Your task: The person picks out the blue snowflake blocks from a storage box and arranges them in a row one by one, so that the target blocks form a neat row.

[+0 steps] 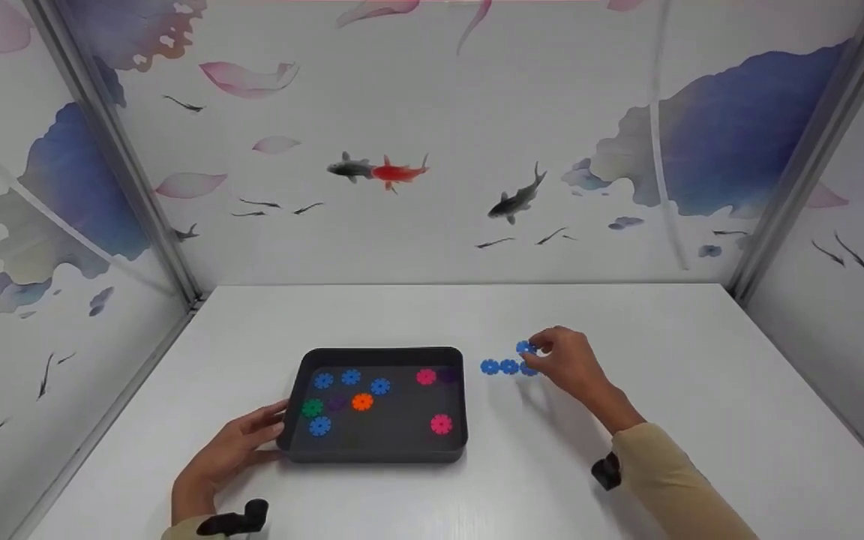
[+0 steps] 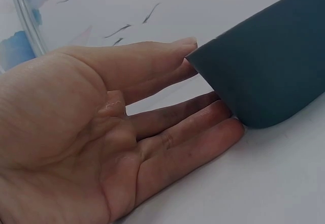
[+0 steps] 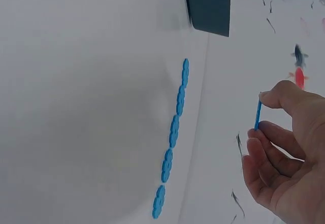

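Observation:
My right hand pinches a blue notched plastic disc between thumb and fingertips. It holds the disc raised above the table, right of the tray. Below lies a row of several blue notched discs, partly covered by the hand in the head view; the right wrist view shows more of the row. At the left end of a dark grey tray, my left hand touches the wall with nearly straight fingers, the thumb by the rim. Inside the tray lie several blue discs.
Also in the tray are a green disc, an orange disc, two pink discs and dark purple ones that barely show. A white table carries everything, with printed panels standing behind and at both sides.

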The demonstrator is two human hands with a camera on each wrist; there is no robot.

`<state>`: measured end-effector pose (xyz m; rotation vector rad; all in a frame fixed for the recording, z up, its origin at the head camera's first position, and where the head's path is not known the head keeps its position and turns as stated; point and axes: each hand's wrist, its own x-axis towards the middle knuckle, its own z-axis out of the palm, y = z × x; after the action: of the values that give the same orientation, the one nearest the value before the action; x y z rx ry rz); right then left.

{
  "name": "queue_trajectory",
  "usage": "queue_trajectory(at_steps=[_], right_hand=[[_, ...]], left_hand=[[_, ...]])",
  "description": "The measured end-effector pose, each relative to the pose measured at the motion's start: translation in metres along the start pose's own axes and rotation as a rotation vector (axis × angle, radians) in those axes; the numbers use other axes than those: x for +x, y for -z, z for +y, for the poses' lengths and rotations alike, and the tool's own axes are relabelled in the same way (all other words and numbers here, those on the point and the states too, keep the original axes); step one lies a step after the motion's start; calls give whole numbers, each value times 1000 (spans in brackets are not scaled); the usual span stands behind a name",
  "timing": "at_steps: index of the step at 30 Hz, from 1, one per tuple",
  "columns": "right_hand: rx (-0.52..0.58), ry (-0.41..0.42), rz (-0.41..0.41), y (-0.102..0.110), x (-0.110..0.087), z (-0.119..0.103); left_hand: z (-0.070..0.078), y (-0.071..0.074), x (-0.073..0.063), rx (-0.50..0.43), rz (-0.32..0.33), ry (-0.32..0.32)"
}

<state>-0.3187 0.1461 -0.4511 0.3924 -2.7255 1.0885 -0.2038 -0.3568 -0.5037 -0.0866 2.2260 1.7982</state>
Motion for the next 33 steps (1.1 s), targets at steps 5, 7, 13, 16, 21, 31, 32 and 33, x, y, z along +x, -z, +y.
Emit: queue_trajectory(at_steps=[5, 7, 13, 16, 21, 31, 32, 33], right_hand=[[-21, -42, 12, 8, -2, 17], [-24, -69, 10, 11, -2, 25], [-39, -118, -5, 20, -5, 47], [-60, -134, -7, 26, -7, 58], [-98, -146, -31, 34, -10, 75], [-186, -185, -131, 46, -13, 89], [-196, -179, -139, 47, -13, 90], [-204, -171, -144, 47, -13, 91]], left_hand=[[0, -1, -1, 2, 18, 3], [-1, -1, -1, 5, 25, 5], [0, 0, -2, 13, 25, 17], [0, -1, -2, 15, 30, 20], [0, -2, 0, 16, 48, 37], [1, -1, 0, 13, 16, 18], [1, -1, 1, 11, 13, 16], [2, -2, 1, 10, 11, 13]])
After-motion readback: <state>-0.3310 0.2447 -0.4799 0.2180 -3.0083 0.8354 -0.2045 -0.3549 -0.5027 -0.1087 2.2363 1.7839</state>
